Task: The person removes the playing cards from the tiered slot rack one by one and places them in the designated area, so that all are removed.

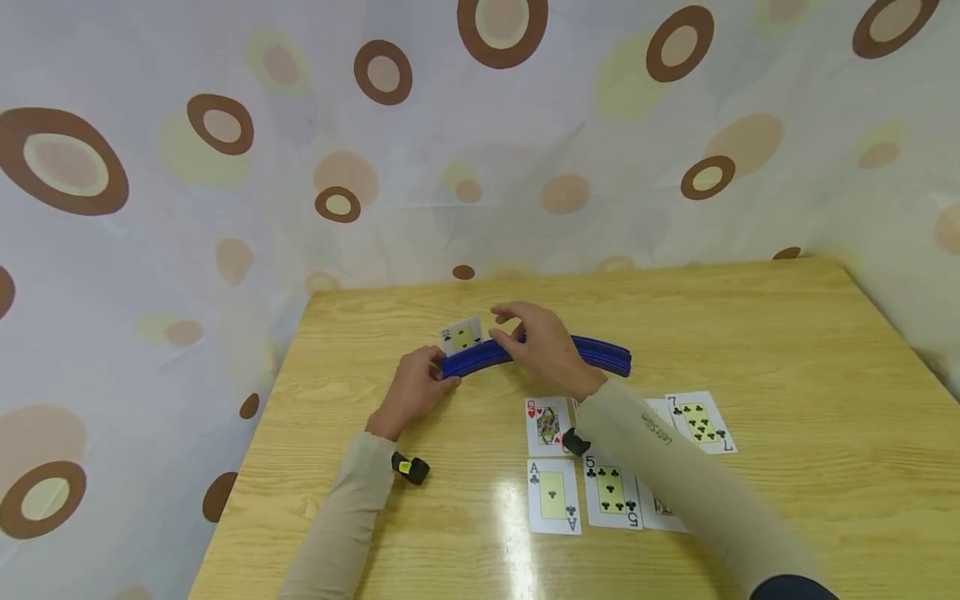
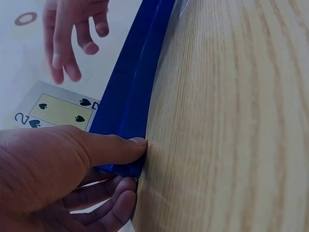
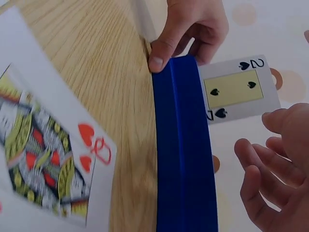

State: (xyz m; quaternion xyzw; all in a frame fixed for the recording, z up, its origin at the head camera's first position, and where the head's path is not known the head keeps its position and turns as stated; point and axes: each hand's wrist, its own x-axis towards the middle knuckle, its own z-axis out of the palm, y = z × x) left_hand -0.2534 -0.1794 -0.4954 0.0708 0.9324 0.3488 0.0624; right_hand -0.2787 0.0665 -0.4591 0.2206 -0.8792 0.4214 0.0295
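Observation:
A curved blue card holder point(image 1: 476, 360) stands on the wooden table. Its left end is gripped by my left hand point(image 1: 412, 387), with the thumb on the near side and the fingers curled behind, as the left wrist view shows. Upright in the holder near that end is a two of spades point(image 3: 234, 89). My right hand point(image 1: 551, 346) hovers over the holder's middle, just right of the card. Nothing lies between its loosely bent fingers point(image 2: 65, 43), and they look apart from the card.
Face-up cards lie in two rows in front of the holder: a queen of hearts point(image 1: 547, 427), ace of clubs point(image 1: 553, 496), five of clubs point(image 1: 611, 492) and seven of clubs point(image 1: 701, 422). My right sleeve point(image 1: 660, 450) partly covers others. A patterned curtain point(image 1: 420, 167) hangs behind the table.

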